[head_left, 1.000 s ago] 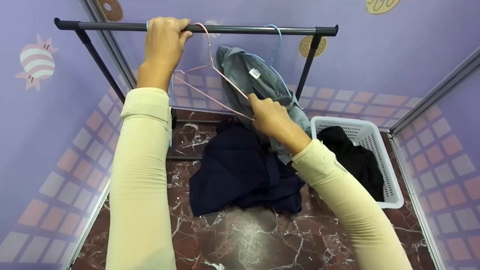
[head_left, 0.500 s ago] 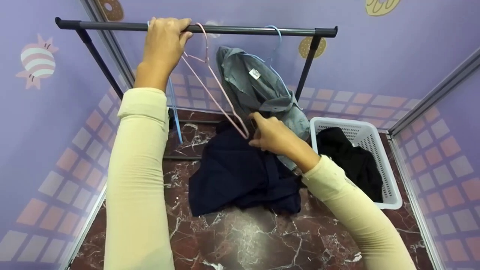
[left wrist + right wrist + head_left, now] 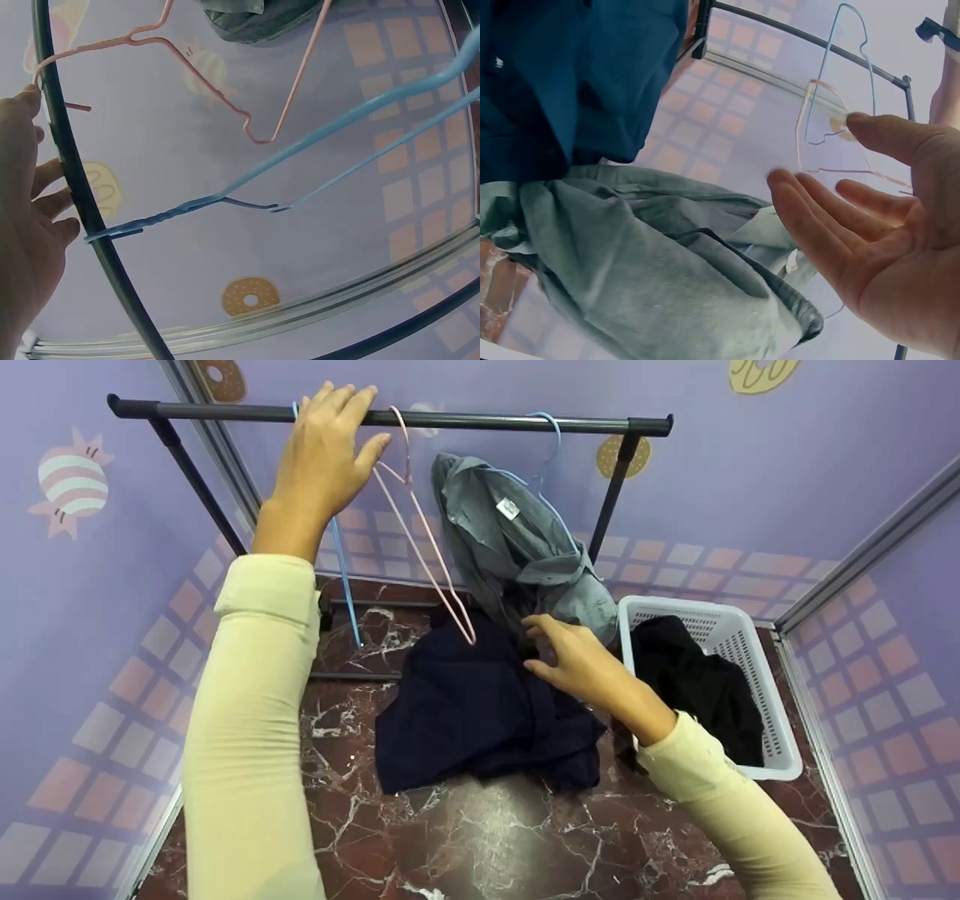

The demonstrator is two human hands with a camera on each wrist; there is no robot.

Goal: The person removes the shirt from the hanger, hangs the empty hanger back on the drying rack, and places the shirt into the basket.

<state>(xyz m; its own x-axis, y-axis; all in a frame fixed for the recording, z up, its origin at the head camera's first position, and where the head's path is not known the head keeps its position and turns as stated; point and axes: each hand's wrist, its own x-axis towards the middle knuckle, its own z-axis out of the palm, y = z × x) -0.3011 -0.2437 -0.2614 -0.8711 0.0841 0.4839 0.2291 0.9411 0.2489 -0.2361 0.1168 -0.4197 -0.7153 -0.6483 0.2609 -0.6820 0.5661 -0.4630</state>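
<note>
My left hand (image 3: 322, 457) lies over the black rail (image 3: 465, 420) with its fingers spread, between a blue hanger (image 3: 343, 577) and a pink hanger (image 3: 431, 551). Both hangers hang bare from the rail; in the left wrist view the blue hanger's hook (image 3: 161, 216) crosses the rail beside the fingers. My right hand (image 3: 581, 664) is held out with loosely bent fingers and nothing in them, right of the pink hanger and over a dark navy garment (image 3: 465, 712). Behind it a grey-green shirt (image 3: 487, 510) hangs on another blue hanger (image 3: 556, 514).
A white plastic basket (image 3: 784, 720) with black clothing (image 3: 697, 682) stands on the right of the marbled floor (image 3: 480, 840). Purple walls enclose the rack on the sides and back. The rack's lower bars (image 3: 356, 676) run near the floor at left.
My right hand has let go of the pink hanger and moved down and right. The hanger has swung down to hang freely. My left hand's fingers have loosened and lifted on the rail.
</note>
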